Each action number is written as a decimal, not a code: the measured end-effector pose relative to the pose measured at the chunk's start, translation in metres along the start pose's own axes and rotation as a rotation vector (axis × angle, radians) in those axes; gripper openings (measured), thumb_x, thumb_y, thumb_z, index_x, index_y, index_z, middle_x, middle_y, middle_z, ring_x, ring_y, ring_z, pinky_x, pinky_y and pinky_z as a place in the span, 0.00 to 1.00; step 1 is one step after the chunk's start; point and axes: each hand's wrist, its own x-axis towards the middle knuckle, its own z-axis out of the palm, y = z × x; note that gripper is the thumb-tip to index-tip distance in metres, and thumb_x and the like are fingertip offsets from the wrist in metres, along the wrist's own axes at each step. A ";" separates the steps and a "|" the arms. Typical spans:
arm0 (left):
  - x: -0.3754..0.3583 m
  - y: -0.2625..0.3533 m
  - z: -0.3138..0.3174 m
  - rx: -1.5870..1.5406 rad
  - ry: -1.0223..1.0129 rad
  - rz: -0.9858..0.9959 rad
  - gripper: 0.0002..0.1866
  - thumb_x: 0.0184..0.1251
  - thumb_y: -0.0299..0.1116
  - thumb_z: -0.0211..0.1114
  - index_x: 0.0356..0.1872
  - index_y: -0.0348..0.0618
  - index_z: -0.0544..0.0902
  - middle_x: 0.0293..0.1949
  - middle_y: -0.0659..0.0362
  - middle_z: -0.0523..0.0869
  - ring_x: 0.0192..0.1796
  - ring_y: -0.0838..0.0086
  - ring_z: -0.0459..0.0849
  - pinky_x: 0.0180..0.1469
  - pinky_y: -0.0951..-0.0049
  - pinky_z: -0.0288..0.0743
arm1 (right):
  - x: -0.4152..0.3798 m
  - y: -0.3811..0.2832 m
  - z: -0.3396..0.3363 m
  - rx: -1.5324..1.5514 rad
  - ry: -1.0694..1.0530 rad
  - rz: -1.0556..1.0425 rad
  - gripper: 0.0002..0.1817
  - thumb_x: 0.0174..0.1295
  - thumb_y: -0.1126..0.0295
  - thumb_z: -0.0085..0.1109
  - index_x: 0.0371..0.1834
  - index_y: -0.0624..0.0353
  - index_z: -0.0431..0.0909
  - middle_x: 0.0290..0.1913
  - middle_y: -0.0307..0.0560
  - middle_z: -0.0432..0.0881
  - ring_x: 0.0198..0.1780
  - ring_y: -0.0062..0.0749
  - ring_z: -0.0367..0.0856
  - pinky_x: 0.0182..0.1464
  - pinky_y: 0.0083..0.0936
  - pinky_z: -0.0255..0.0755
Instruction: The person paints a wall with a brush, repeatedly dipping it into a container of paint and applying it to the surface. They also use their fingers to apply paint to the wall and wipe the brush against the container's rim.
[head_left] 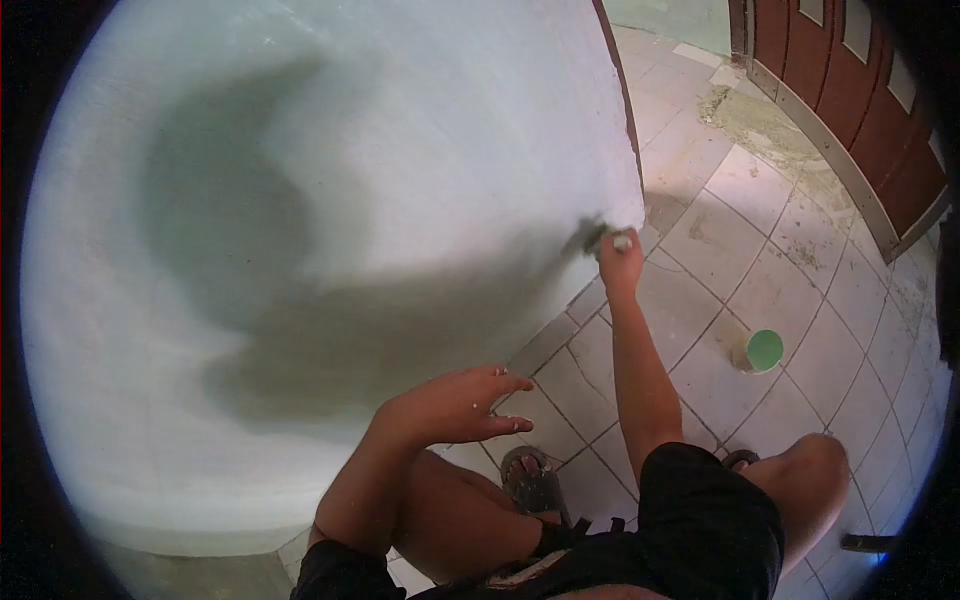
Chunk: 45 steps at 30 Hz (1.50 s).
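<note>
My right hand [621, 268] is closed at the low right edge of the pale wall [450, 160], gripping a small greyish tool with a whitish end; I cannot tell its kind. Its dark part meets the wall surface, just beside a shadow. My left hand [462, 404] is held out in front of the wall above my knee, thumb and fingers apart and nothing in it. Whitish specks stick to its fingers. Broad shadows of my head and arm fall across the wall.
On the tiled floor [700, 255] to the right stands a small round container [765, 350] with a green inside. Farther back, a heap of grey-green crumbly material [765, 125] lies by a brown door [835, 80]. My sandalled foot [533, 478] is near the wall's base.
</note>
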 end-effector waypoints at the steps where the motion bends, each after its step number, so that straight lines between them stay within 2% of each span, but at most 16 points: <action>1: 0.000 -0.001 0.001 0.002 -0.009 -0.001 0.29 0.62 0.53 0.60 0.57 0.44 0.73 0.55 0.45 0.76 0.63 0.53 0.69 0.60 0.59 0.67 | 0.003 -0.038 -0.008 0.166 -0.038 0.019 0.08 0.55 0.71 0.59 0.34 0.60 0.73 0.27 0.47 0.79 0.30 0.29 0.78 0.32 0.29 0.72; 4: 0.008 -0.016 0.011 0.048 0.040 0.164 0.29 0.62 0.51 0.61 0.59 0.43 0.71 0.53 0.45 0.75 0.56 0.53 0.75 0.58 0.60 0.69 | 0.008 -0.129 -0.028 0.627 -0.124 -0.019 0.02 0.60 0.76 0.52 0.31 0.60 0.70 0.30 0.42 0.75 0.32 0.23 0.77 0.32 0.24 0.76; 9: 0.010 0.007 -0.003 -0.026 -0.050 0.061 0.29 0.61 0.49 0.63 0.58 0.42 0.72 0.53 0.44 0.76 0.57 0.53 0.74 0.60 0.61 0.68 | 0.019 -0.168 -0.045 1.353 -0.276 0.095 0.11 0.63 0.76 0.50 0.47 0.56 0.64 0.42 0.45 0.75 0.39 0.39 0.81 0.36 0.37 0.80; 11: 0.013 0.008 0.001 -0.016 -0.050 0.072 0.29 0.61 0.49 0.63 0.58 0.42 0.72 0.53 0.44 0.76 0.58 0.52 0.74 0.60 0.61 0.67 | 0.016 -0.087 -0.010 0.977 -0.191 0.089 0.13 0.63 0.75 0.49 0.48 0.55 0.62 0.44 0.46 0.75 0.41 0.43 0.81 0.38 0.39 0.80; 14: 0.015 0.010 0.001 -0.001 -0.041 0.047 0.28 0.61 0.49 0.63 0.58 0.43 0.72 0.55 0.44 0.76 0.59 0.52 0.73 0.61 0.61 0.67 | -0.013 -0.009 -0.012 1.030 -0.079 0.354 0.08 0.61 0.76 0.51 0.40 0.57 0.63 0.39 0.45 0.73 0.39 0.37 0.80 0.36 0.36 0.81; 18: 0.012 0.010 -0.001 0.000 -0.052 0.036 0.29 0.61 0.50 0.62 0.59 0.45 0.72 0.56 0.44 0.75 0.61 0.52 0.71 0.62 0.60 0.65 | -0.023 0.080 -0.023 0.694 -0.016 0.385 0.08 0.62 0.73 0.51 0.42 0.54 0.65 0.40 0.47 0.76 0.36 0.37 0.82 0.31 0.32 0.79; 20: 0.012 0.010 0.000 -0.002 -0.043 0.052 0.29 0.61 0.51 0.62 0.59 0.45 0.72 0.56 0.44 0.75 0.61 0.52 0.71 0.62 0.60 0.65 | -0.013 0.082 -0.028 0.531 -0.009 0.357 0.06 0.61 0.73 0.52 0.39 0.54 0.67 0.36 0.45 0.77 0.34 0.35 0.82 0.29 0.30 0.79; 22: 0.012 0.012 0.006 0.023 0.002 0.028 0.28 0.61 0.51 0.61 0.56 0.44 0.74 0.54 0.47 0.76 0.57 0.54 0.74 0.57 0.61 0.69 | -0.005 0.070 -0.032 0.003 -0.142 0.366 0.01 0.62 0.72 0.51 0.33 0.55 0.70 0.31 0.43 0.78 0.32 0.33 0.82 0.27 0.27 0.78; 25: 0.018 0.007 0.010 0.074 0.026 0.094 0.28 0.61 0.51 0.60 0.56 0.44 0.73 0.54 0.47 0.76 0.58 0.54 0.73 0.57 0.60 0.69 | -0.003 0.047 -0.005 -0.092 -0.107 0.130 0.03 0.58 0.72 0.54 0.30 0.58 0.72 0.23 0.45 0.80 0.34 0.32 0.82 0.28 0.24 0.76; 29: 0.027 0.002 0.009 0.051 0.086 0.127 0.28 0.60 0.51 0.63 0.55 0.43 0.75 0.50 0.47 0.79 0.55 0.55 0.76 0.57 0.60 0.70 | 0.005 -0.039 -0.025 0.427 -0.156 0.261 0.03 0.63 0.70 0.50 0.38 0.55 0.71 0.33 0.45 0.79 0.31 0.36 0.82 0.28 0.30 0.78; 31: 0.032 0.006 0.000 -0.015 0.264 0.134 0.25 0.59 0.48 0.65 0.51 0.42 0.77 0.46 0.48 0.80 0.50 0.58 0.79 0.53 0.61 0.72 | 0.005 -0.081 -0.039 0.922 -0.113 0.319 0.09 0.65 0.71 0.48 0.46 0.55 0.66 0.40 0.47 0.78 0.36 0.41 0.82 0.34 0.36 0.79; 32: 0.036 0.003 -0.003 -0.031 0.260 0.155 0.25 0.59 0.48 0.65 0.51 0.42 0.77 0.46 0.48 0.80 0.50 0.58 0.79 0.53 0.61 0.72 | 0.005 -0.082 -0.038 0.896 -0.107 0.312 0.09 0.65 0.71 0.48 0.46 0.55 0.66 0.40 0.47 0.78 0.36 0.41 0.82 0.34 0.36 0.79; 34: 0.042 -0.007 -0.006 -0.055 0.482 0.181 0.21 0.57 0.44 0.68 0.47 0.41 0.79 0.44 0.50 0.81 0.46 0.61 0.81 0.50 0.63 0.74 | 0.004 -0.077 -0.039 1.263 -0.107 0.366 0.13 0.67 0.72 0.46 0.52 0.55 0.60 0.47 0.49 0.75 0.43 0.45 0.81 0.40 0.41 0.78; 38: 0.050 -0.008 -0.008 -0.068 0.601 0.146 0.21 0.56 0.43 0.69 0.46 0.41 0.80 0.44 0.50 0.82 0.45 0.62 0.82 0.47 0.64 0.75 | -0.016 0.009 -0.014 0.961 -0.127 0.379 0.16 0.66 0.69 0.50 0.55 0.52 0.59 0.49 0.50 0.74 0.46 0.44 0.80 0.40 0.40 0.78; 41: 0.049 -0.010 -0.008 -0.103 0.557 0.138 0.21 0.57 0.44 0.69 0.46 0.41 0.80 0.44 0.51 0.82 0.44 0.63 0.82 0.47 0.65 0.76 | -0.040 0.051 -0.032 0.735 -0.002 0.574 0.16 0.65 0.69 0.52 0.53 0.54 0.60 0.46 0.51 0.77 0.42 0.41 0.82 0.34 0.34 0.79; 45: 0.045 0.002 -0.010 -0.161 0.400 0.054 0.23 0.56 0.47 0.69 0.48 0.42 0.80 0.48 0.50 0.81 0.45 0.63 0.82 0.51 0.63 0.75 | -0.044 0.073 -0.059 0.648 -0.132 0.562 0.17 0.63 0.67 0.56 0.51 0.54 0.60 0.49 0.57 0.78 0.41 0.43 0.83 0.32 0.31 0.79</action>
